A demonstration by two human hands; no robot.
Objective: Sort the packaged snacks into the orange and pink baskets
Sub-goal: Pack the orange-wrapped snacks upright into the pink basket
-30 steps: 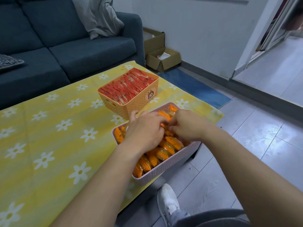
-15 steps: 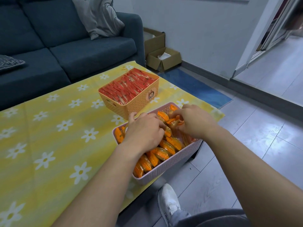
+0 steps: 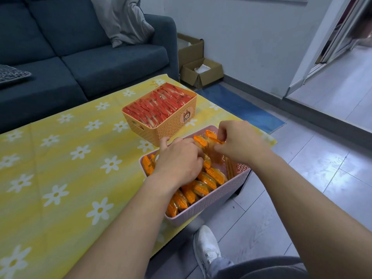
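Note:
A pink basket [image 3: 209, 207] sits at the table's near right edge, filled with several orange snack packets [image 3: 205, 181]. Behind it stands an orange basket [image 3: 173, 125] packed with red snack packets [image 3: 157, 105] in rows. My left hand [image 3: 178, 162] rests palm down in the pink basket, fingers curled among the orange packets and hiding those under it. My right hand [image 3: 239, 142] hovers over the far right of the pink basket, pinching a few orange packets [image 3: 212, 144] lifted a little above the rest.
The table has a yellow cloth with white flowers [image 3: 70, 178]. A dark blue sofa [image 3: 90, 57] with a grey cushion [image 3: 122, 19] stands behind. Cardboard boxes [image 3: 199, 71] and a blue mat [image 3: 241, 105] lie on the floor. My white shoe [image 3: 205, 248] is below the basket.
My right hand has moved right and away from the left hand, lifting a few orange packets toward the far right of the pink basket. My left hand has stayed in place.

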